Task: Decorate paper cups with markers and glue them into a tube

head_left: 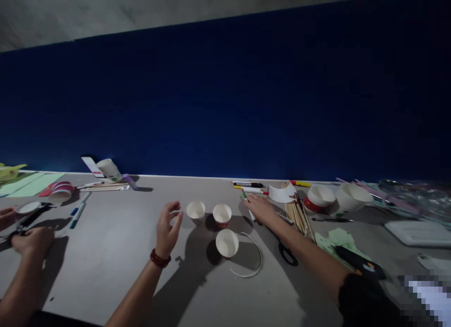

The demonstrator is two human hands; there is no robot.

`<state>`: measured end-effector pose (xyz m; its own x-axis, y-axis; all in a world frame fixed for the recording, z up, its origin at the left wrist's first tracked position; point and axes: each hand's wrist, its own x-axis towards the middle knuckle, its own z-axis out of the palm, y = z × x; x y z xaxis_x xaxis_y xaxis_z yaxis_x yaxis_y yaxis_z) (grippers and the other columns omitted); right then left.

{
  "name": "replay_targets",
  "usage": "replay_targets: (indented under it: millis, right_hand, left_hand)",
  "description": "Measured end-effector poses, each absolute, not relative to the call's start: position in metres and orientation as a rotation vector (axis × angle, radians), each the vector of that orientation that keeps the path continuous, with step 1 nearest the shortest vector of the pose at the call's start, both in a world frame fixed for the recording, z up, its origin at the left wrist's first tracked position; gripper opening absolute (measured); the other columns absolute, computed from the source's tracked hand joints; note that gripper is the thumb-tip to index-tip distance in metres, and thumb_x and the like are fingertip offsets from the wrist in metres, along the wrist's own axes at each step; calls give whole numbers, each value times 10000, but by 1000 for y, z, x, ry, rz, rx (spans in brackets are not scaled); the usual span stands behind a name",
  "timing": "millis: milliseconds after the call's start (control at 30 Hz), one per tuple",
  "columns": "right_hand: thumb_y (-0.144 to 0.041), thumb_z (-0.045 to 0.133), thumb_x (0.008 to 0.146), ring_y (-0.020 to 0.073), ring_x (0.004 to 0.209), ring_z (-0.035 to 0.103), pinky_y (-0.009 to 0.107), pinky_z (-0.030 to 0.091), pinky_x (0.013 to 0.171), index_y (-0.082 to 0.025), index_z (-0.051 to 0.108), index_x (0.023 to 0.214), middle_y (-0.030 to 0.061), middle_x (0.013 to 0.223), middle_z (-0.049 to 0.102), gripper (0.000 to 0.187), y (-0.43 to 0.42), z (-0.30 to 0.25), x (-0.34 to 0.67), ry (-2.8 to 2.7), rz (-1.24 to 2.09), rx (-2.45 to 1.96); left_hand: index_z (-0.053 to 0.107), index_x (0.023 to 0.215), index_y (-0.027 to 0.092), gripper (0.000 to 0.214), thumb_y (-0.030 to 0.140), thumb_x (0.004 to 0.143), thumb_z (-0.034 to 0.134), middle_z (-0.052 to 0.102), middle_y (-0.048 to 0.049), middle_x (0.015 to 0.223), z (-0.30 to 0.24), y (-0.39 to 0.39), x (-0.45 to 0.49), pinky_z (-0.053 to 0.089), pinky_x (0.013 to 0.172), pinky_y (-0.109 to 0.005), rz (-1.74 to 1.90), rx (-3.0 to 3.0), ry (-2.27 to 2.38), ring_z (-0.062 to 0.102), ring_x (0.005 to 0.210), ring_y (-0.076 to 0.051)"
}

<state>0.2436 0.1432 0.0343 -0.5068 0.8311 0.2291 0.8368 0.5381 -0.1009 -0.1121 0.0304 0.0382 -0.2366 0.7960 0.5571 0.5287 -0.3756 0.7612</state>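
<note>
Three small paper cups stand in front of me: a left cup [196, 211], a cup beside it [221, 215] and a nearer cup [227, 243]. Just left of them my left hand [169, 229], with a red bead bracelet at the wrist, is raised, holding nothing, fingers apart and lightly curled. Over at the markers, my right hand [260, 208] has its fingers closed around a green-and-white marker [252, 215] lying on the table. A curved white paper strip [260, 256] rests by the nearest cup.
Behind my right hand lie markers [248, 184], a curved paper piece [282, 193] and wooden sticks [298, 215]. Scissors [288, 254] sit under my right forearm. Further right are a red-banded cup [319, 198] and another cup [352, 198]. At far left, another person's hand [35, 242] holds scissors.
</note>
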Motion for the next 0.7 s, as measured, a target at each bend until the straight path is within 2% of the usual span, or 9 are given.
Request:
replay_targets:
  millis: [67, 267, 367, 467, 567, 700]
  right_hand:
    - [-82, 543, 981, 294, 1052, 698, 348, 500, 926, -216, 783, 1082, 156, 1052, 805, 293, 147, 33, 245, -2544, -29, -1420]
    - [-76, 526, 979, 298, 1135, 687, 386, 532, 968, -177, 745, 1268, 164, 1178, 771, 376, 131, 38, 249, -2574, -8, -1382]
    - [-171, 534, 1019, 285, 1196, 670, 423, 547, 1030, -188, 703, 1346, 151, 1258, 745, 369, 109, 45, 236, -2519, 122, -1175]
    - [-193, 592, 983, 295, 1273, 644, 463, 550, 1060, -204, 664, 1411, 164, 1374, 694, 435, 95, 49, 218, -2476, 286, -952]
    - [-158, 611, 964, 297, 1294, 631, 462, 533, 1084, -199, 712, 1326, 170, 1447, 655, 379, 94, 50, 206, -2554, 321, -887]
    - [-152, 598, 993, 275, 1156, 662, 403, 534, 1006, -194, 764, 1118, 134, 1231, 752, 212, 103, 50, 203, -2707, 310, -889]
  left_hand:
    - [589, 1303, 206, 354, 419, 1023, 622, 629, -127, 1242, 26, 28, -114, 657, 916, -450, 1659, 1772, 1621, 695, 1126, -272]
    - [410, 1511, 239, 619, 420, 982, 674, 554, -178, 1455, 7, 28, -116, 594, 1049, -556, 1572, 1796, 1621, 623, 1319, -338]
    - [366, 1551, 247, 718, 402, 946, 720, 501, -189, 1533, -1, 31, -109, 529, 1131, -581, 1531, 1879, 1594, 572, 1398, -356]
    - [272, 1601, 238, 872, 416, 901, 760, 446, -215, 1594, -11, 38, -99, 494, 1163, -583, 1459, 1837, 1554, 539, 1438, -369]
    - [246, 1608, 192, 1017, 446, 808, 820, 494, -234, 1540, -18, 44, -93, 448, 1184, -623, 1378, 1693, 1591, 533, 1431, -410]
    - [345, 1561, 178, 989, 409, 744, 853, 524, -221, 1523, -19, 48, -92, 386, 1226, -605, 1360, 1644, 1621, 514, 1442, -416]
